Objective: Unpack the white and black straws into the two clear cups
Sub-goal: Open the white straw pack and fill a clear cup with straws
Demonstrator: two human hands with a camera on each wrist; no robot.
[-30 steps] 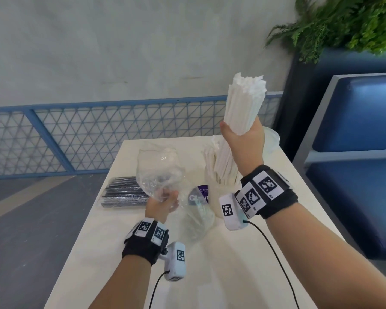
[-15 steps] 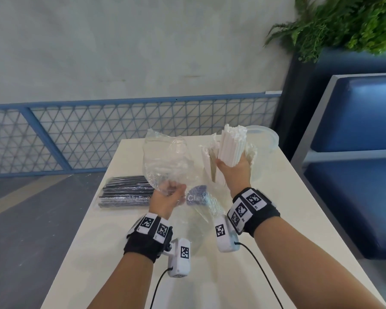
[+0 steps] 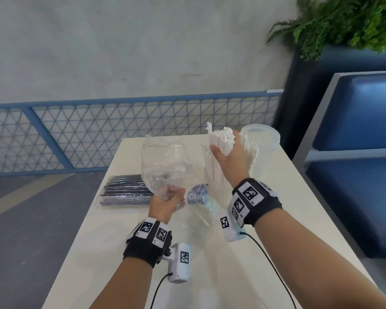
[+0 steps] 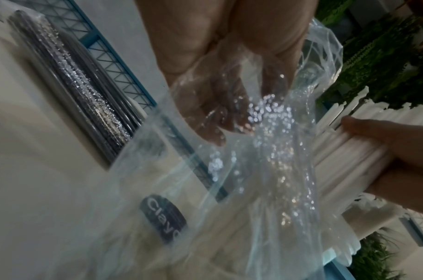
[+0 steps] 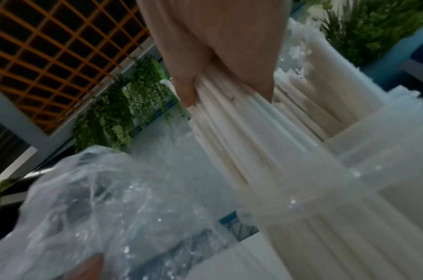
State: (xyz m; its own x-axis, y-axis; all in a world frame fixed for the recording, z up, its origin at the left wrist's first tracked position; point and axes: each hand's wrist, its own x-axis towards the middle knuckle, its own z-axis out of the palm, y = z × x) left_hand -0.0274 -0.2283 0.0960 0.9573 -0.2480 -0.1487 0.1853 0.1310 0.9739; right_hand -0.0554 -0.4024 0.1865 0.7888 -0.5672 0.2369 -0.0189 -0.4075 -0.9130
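My right hand [image 3: 228, 152] grips a bundle of white straws [image 3: 221, 139] standing in a clear cup [image 5: 325, 217] at the table's far middle; more white straws lean in the cup around it. The hand hides the cup in the head view. A second clear cup [image 3: 260, 136] stands just right of it, holding no straws that I can see. My left hand [image 3: 167, 201] holds up the crumpled clear plastic bag [image 3: 165, 161] with a dark label [image 4: 163, 217]. The pack of black straws [image 3: 125, 192] lies wrapped on the table's left side.
The white table [image 3: 210, 264] has a blue mesh railing [image 3: 98, 134] behind it. A blue padded bench [image 3: 354, 152] stands at the right and a green plant [image 3: 343, 21] above it. Wrist camera cables trail over the near tabletop.
My right hand came down from head height with the white straw bundle and lowered it among the straws in the cup. The left hand raised the bag slightly.
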